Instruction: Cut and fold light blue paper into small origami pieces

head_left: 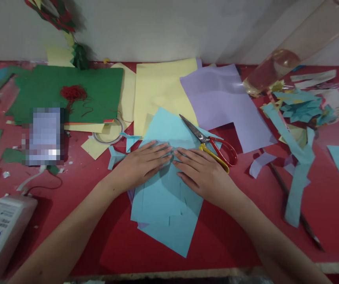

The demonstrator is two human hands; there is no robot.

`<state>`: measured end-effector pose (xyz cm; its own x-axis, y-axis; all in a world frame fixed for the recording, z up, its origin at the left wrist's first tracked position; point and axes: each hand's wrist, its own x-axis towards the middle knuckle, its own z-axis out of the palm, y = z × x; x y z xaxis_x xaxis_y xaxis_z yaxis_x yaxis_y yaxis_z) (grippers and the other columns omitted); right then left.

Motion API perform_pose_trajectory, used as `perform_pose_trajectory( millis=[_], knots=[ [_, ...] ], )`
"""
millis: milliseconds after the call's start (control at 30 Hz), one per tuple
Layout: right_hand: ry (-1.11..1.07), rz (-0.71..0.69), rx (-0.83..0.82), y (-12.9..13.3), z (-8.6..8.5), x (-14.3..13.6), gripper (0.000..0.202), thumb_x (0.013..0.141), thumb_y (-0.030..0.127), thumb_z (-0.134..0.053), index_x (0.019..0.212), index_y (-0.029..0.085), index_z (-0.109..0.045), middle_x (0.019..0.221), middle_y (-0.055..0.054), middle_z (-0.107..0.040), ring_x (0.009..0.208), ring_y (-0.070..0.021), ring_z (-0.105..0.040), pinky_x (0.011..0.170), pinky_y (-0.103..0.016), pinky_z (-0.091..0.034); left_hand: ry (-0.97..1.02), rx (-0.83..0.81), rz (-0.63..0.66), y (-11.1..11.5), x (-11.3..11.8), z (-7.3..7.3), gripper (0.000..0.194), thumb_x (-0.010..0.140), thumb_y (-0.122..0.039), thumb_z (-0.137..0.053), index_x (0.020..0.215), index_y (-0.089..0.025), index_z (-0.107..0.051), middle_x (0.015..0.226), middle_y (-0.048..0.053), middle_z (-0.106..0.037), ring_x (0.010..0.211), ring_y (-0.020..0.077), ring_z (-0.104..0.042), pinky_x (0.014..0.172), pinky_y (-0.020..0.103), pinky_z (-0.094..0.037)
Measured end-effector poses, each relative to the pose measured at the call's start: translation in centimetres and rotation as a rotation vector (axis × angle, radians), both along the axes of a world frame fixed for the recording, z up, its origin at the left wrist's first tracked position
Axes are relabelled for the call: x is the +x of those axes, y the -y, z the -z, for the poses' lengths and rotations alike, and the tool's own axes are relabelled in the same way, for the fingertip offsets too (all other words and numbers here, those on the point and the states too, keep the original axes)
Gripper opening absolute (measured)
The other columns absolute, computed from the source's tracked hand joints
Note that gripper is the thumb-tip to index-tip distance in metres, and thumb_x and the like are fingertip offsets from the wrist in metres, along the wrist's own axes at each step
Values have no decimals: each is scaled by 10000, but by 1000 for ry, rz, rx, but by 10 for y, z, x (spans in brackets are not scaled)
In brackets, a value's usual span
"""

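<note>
Light blue paper sheets (169, 201) lie overlapped at the middle of the red table, with a few short dark slits or lines in their lower part. Flat on them, palm down with fingers stretched, rests my left hand (146, 161). My right hand (200, 169) lies flat on the same paper from the other side, its fingertips close to those of the left. Neither hand grips anything. Just beyond the right hand are scissors (206, 140) with one red and one yellow handle. Small folded blue pieces (116, 157) sit beside my left hand.
Yellow paper (163, 86), purple paper (225, 98) and green sheets (98, 85) with red thread (73, 93) lie at the back. A tape roll (108, 138), a blurred phone (45, 136) and a white box (5, 232) are left. Blue scraps (301, 157) and a dark stick (293, 199) are right.
</note>
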<state>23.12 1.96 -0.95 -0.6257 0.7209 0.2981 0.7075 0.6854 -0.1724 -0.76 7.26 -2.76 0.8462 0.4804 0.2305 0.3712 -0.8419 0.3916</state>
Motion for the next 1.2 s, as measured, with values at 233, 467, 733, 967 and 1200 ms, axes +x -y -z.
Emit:
perform_pose_trajectory(
  millis=[233,467,733,967,1200],
  knots=[
    [17,-2,-10,1,0,0,231,974,219,-518,1111,149,-691,1297,-89,-671,1236,-245,-609,1020,-447,-513,-11,29,-4,1,0,-1,346,1025,-198,-417,1349,-188,-539,1460,49,-526,1421,179,-400,1209,456,-326],
    [70,28,35,3,-2,-3,247,978,211,-519,1163,189,-680,1291,-76,-676,1219,-240,-623,983,-443,-530,-9,50,-10,1,1,-1,340,1017,-187,-433,1334,-164,-554,1446,58,-541,1408,184,-422,1207,449,-333],
    [76,49,72,3,-2,-7,214,963,193,-539,1103,195,-700,1249,-63,-703,1192,-236,-639,966,-423,-535,-61,107,-42,4,2,-1,345,1015,-188,-443,1346,-173,-538,1485,79,-493,1414,210,-413,1191,475,-348],
    [95,48,75,4,-2,-7,221,952,173,-542,1109,190,-698,1259,-82,-695,1205,-250,-626,960,-423,-530,-63,158,-72,5,1,-2,324,1004,-208,-484,1317,-187,-564,1478,80,-504,1413,235,-415,1181,492,-352],
    [62,69,87,3,-1,-10,194,939,164,-556,1047,189,-715,1217,-102,-709,1185,-260,-633,950,-418,-536,-27,136,-51,4,1,-2,345,992,-187,-497,1333,-200,-547,1440,55,-551,1406,226,-426,1191,494,-340]
  ],
)
